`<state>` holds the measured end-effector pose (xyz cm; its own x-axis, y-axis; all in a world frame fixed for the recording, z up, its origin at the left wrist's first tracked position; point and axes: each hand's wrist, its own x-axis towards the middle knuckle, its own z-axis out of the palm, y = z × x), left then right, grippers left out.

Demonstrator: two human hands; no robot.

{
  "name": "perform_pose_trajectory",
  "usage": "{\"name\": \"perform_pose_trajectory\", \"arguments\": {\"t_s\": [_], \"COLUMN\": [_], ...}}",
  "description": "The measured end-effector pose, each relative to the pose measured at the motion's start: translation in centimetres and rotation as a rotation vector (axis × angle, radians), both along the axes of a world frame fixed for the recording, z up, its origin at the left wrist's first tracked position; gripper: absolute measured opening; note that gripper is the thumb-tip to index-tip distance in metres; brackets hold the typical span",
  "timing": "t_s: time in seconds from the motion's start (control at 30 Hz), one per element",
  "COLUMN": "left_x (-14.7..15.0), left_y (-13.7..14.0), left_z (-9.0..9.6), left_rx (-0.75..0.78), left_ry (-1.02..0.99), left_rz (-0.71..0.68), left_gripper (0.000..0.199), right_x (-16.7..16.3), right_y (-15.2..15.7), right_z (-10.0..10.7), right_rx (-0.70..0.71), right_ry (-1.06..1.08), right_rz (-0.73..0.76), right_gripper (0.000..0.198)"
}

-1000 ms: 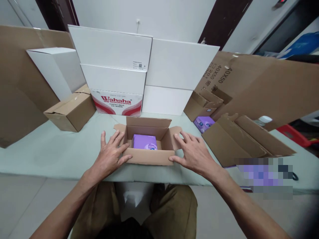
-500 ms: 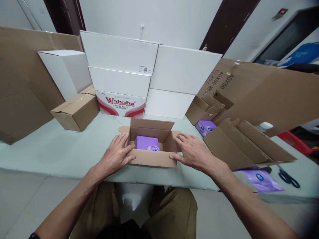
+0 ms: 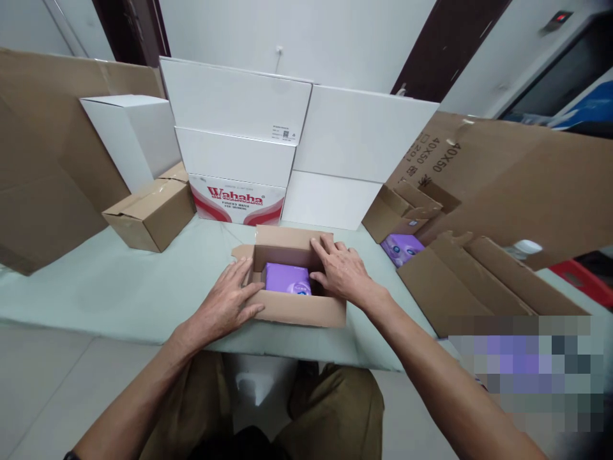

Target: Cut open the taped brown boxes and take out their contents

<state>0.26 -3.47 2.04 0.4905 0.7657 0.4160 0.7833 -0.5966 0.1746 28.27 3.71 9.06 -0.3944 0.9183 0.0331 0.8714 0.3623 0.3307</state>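
Observation:
An open cardboard box (image 3: 304, 310) sits near the table's front edge, its front flap leaning toward me and its back flap standing up. Inside lies a purple packet (image 3: 287, 277) with a printed pattern, its lower edge hidden by the front flap. My left hand (image 3: 230, 297) rests on the box's left end, fingers apart, thumb on the front flap. Across the right end reaches my right hand (image 3: 341, 269), open, with fingers spread toward the back flap and thumb near the packet. The right end flap is mostly hidden beneath that hand.
A taped carton (image 3: 151, 214) stands at left on the green-covered table (image 3: 57, 294). White cartons (image 3: 239, 153) form a wall behind. At right are another purple packet (image 3: 403, 248) and an open carton (image 3: 445, 275). The lower right corner is pixelated.
My right hand has moved from the box's outer right edge inward over its right end, off the front flap. My left hand stays on the left end. The view has shifted slightly.

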Motion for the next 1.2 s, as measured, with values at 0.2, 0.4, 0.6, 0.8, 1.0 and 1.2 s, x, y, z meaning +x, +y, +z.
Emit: {"name": "perform_pose_trajectory", "arguments": {"t_s": [0.2,0.4,0.6,0.8,1.0,1.2], "left_x": [0.0,-0.1,-0.1,0.0,-0.2,0.1], "left_y": [0.2,0.4,0.3,0.0,0.4,0.2], "left_z": [-0.2,-0.3,-0.4,-0.2,0.1,1.1], "left_rx": [-0.019,-0.019,-0.056,-0.075,-0.091,-0.078], "left_ry": [-0.018,-0.025,-0.064,-0.08,-0.06,0.004], "left_rz": [0.005,0.006,0.011,0.029,0.023,0.034], "left_gripper": [0.038,0.04,0.04,0.04,0.041,0.04], "right_x": [0.1,0.3,0.3,0.1,-0.2,-0.3], "right_y": [1.4,2.8,2.8,2.2,2.7,2.5], "right_z": [-1.1,-1.5,-1.5,-1.8,-1.8,-1.9], "right_rx": [0.016,0.015,0.006,0.045,0.017,0.035], "right_ry": [-0.022,-0.013,-0.008,0.01,0.005,0.011], "right_rz": [-0.01,-0.028,-0.046,-0.055,-0.068,-0.071], "right_gripper": [0.045,0.035,0.033,0.031,0.031,0.031]}}
